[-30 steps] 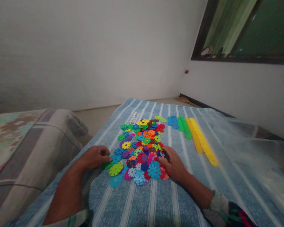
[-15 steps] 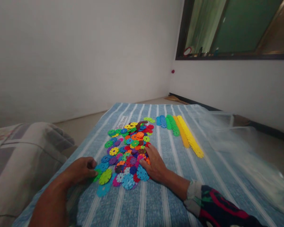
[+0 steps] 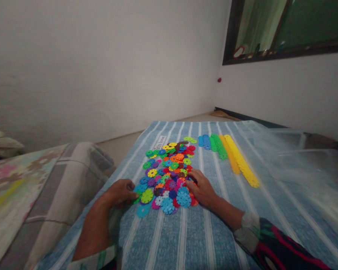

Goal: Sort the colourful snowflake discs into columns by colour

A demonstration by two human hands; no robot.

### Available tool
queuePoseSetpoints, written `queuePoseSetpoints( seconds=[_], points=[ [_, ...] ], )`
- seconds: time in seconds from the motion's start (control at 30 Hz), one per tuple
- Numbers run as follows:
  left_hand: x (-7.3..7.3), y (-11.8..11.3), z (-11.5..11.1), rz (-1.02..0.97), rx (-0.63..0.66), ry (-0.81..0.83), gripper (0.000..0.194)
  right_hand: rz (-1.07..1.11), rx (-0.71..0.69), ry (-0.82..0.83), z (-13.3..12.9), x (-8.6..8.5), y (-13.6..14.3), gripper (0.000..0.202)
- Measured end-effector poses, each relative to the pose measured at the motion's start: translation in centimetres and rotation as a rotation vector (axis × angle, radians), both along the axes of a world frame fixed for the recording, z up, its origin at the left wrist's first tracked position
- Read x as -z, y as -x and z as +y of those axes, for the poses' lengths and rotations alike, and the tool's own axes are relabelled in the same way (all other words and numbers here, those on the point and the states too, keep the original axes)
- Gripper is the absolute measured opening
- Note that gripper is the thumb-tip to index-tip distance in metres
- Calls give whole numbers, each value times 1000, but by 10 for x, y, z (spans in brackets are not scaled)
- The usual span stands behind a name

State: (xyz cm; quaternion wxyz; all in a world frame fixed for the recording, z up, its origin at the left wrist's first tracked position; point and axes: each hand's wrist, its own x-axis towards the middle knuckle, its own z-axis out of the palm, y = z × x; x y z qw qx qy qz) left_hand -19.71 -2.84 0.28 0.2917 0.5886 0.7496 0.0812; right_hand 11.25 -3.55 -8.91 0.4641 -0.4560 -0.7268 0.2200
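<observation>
Along the disc pile's (image 3: 172, 184) left edge, the left hand (image 3: 120, 192) is touching a green disc (image 3: 137, 200); I cannot tell whether it's pinching. At its right edge, the right hand (image 3: 202, 188) is resting, thumb and fingers apart. Beneath the pile, striped cloth (image 3: 163, 247) is lying.

Both hands (image 3: 119, 193) (image 3: 202, 190) flank colourful discs (image 3: 172, 184) on striped cloth (image 3: 195, 240).

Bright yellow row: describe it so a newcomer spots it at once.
On the blue striped cloth, right of the jumbled coloured discs, lie several straight rows. The bright yellow row is the rightmost. It reaches nearest the camera and is less orange than the orange-yellow row beside it.
</observation>
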Motion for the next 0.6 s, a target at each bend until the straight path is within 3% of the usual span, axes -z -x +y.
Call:
queuePoseSetpoints(
  seconds=[0.3, 0.47, 0.6],
  points=[
    [11, 4, -9, -198, 38, 19, 41, 17, -5, -7, -2, 2, -2, 20],
    [2, 2, -19, -341, 48, -80, 43, 16, 9, -33, -2, 7, -3, 22],
    [-14, -7, -24, -361, 33, -143, 38, 10, 54, -79, -4, 12, 0, 24]
  ],
)
